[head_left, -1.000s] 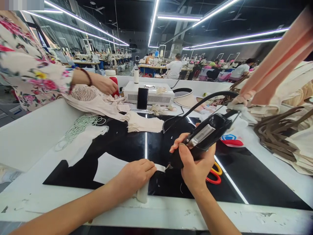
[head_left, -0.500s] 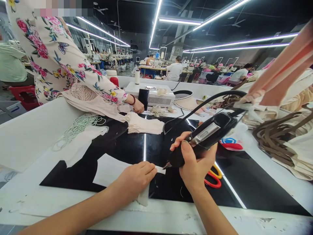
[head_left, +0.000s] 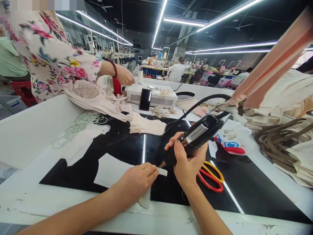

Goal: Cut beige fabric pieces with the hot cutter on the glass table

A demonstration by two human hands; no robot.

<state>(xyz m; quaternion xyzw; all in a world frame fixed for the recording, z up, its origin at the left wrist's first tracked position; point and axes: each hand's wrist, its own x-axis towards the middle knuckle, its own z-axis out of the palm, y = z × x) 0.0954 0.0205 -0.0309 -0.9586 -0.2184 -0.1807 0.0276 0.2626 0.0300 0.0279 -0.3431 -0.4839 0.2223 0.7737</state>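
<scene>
My right hand is wrapped round a black corded hot-knife-like hand tool with a pointed metal tip. That tip meets the narrow end of a white cut piece, just beside my left fingertips. With fingers together, my left hand presses the piece onto a black board. A pale fabric strip shows below that hand, over the board's near edge. Scissors with red and yellow handles lie right of my right wrist, their blades hidden.
Beyond my hands lie stacked beige fabric pieces, a phone and a white vented box. Green cord is at left, brown straps at right. Peach fabric hangs above. A co-worker's hand hovers near the box.
The tool and my right hand have moved left, bringing the tip to my left fingertips. The co-worker's hand has lifted from beside the phone. More of the scissors shows.
</scene>
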